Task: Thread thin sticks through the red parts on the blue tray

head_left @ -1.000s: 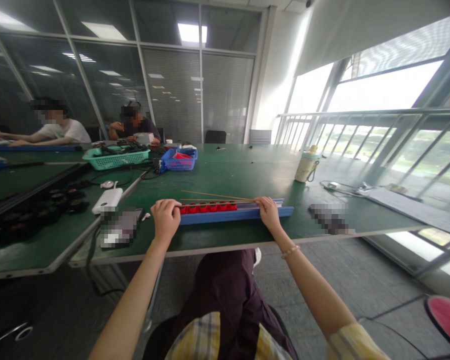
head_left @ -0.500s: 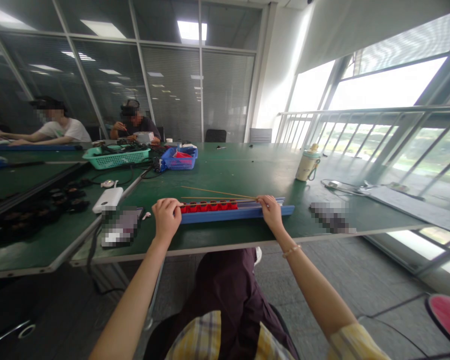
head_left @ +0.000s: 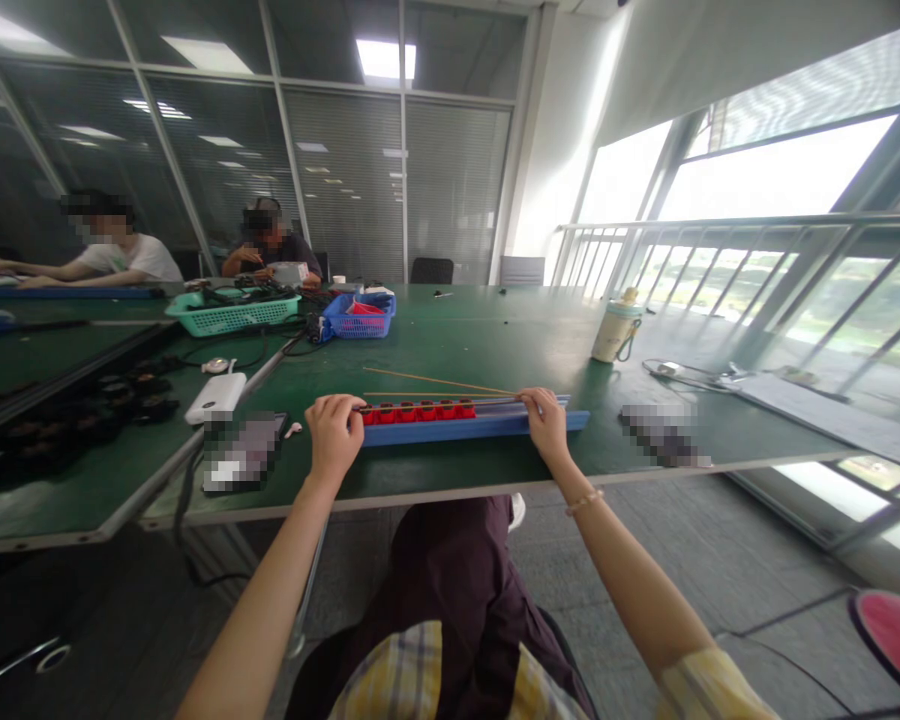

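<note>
The left end of the blue rail (head_left: 465,428) is hidden by the clenched left hand (head_left: 335,437); its right part is grasped by the right hand (head_left: 546,424). Red caps (head_left: 414,411) are held in it, near the bench (head_left: 495,350) edge.

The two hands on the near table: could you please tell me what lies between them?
In the head view, a row of red parts sits on the blue rail between the left hand and right hand.

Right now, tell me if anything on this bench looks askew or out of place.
Little stands out. One thin wooden stick lies loose and slanted behind the blue rail, not in line with it. The red parts sit in an even row between the left hand and right hand.
</note>
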A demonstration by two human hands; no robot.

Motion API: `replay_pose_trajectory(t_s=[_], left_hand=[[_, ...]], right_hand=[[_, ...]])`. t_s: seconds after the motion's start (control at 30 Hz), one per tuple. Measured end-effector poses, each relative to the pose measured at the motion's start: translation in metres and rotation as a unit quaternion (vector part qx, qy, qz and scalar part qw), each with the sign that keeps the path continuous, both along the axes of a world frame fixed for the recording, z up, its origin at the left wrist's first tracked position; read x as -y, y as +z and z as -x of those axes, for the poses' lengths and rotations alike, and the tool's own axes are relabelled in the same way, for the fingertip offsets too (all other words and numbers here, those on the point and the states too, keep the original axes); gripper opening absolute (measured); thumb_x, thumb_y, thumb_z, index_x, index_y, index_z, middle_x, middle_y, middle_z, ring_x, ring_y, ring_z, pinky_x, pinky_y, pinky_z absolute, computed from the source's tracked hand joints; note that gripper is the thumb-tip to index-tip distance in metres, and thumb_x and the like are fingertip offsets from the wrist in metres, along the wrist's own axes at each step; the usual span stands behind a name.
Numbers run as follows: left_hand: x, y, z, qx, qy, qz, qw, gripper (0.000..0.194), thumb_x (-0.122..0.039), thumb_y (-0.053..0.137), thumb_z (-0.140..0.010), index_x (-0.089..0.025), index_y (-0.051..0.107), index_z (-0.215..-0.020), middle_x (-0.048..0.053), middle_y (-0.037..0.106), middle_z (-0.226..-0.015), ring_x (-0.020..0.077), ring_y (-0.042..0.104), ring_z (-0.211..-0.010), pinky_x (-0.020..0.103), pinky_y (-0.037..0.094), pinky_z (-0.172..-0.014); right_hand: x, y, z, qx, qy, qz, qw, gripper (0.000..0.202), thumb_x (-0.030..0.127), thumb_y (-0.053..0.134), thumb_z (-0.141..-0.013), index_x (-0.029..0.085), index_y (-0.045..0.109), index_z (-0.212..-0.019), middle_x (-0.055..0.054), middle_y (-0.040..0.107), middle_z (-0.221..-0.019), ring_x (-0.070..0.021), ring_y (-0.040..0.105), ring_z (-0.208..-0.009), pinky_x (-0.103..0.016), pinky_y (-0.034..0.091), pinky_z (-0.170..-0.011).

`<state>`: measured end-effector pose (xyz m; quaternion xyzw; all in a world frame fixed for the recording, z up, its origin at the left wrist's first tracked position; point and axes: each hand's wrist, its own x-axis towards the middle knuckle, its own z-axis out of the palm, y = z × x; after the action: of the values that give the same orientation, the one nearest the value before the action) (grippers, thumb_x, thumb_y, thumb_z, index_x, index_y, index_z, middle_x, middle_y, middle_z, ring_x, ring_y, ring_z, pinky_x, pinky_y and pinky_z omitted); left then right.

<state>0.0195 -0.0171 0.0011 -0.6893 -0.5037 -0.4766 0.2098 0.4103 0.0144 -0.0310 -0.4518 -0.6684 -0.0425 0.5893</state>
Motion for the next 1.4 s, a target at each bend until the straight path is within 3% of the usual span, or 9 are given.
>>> replay_pose_trajectory(t_s=[0.13, 1.13, 1.4], left_hand=[[0.0009, 0.0014, -0.0005, 0.027, 0.016, 0.000, 0.999, 0.028, -0.010, 0.047, -0.084, -0.021, 0.064, -0.103, 0.006, 0.071, -0.099, 0.0266, 0.057, -0.101, 0.040, 0.038, -0.088], [0.0018, 0.0014, -0.0010, -0.006, -0.006, 0.029, 1.000, 0.027, -0.014, 0.047, -0.088, -0.024, 0.071, -0.091, 0.004, 0.073, -0.099, 0.0255, 0.058, -0.103, 0.042, 0.038, -0.092], [0.0036, 0.0028, -0.0027, -0.017, -0.015, 0.042, 0.999, 0.030, -0.014, 0.049, -0.086, -0.028, 0.074, -0.096, 0.003, 0.074, -0.103, 0.0260, 0.056, -0.105, 0.043, 0.035, -0.093]], right_hand=[[-0.0013, -0.0004, 0.0005, 0.016, 0.014, 0.001, 1.000, 0.027, 0.034, 0.047, -0.097, 0.023, 0.068, -0.087, -0.007, 0.071, -0.088, -0.0252, 0.059, -0.092, -0.041, 0.047, -0.088], [-0.0014, 0.0002, 0.0006, 0.017, 0.003, 0.012, 1.000, 0.027, 0.034, 0.046, -0.097, 0.023, 0.069, -0.087, -0.007, 0.072, -0.089, -0.0256, 0.061, -0.091, -0.041, 0.048, -0.087], [-0.0007, 0.0014, 0.0017, 0.016, 0.007, 0.013, 1.000, 0.027, 0.034, 0.047, -0.097, 0.024, 0.071, -0.090, -0.007, 0.073, -0.092, -0.0260, 0.062, -0.093, -0.043, 0.048, -0.089]])
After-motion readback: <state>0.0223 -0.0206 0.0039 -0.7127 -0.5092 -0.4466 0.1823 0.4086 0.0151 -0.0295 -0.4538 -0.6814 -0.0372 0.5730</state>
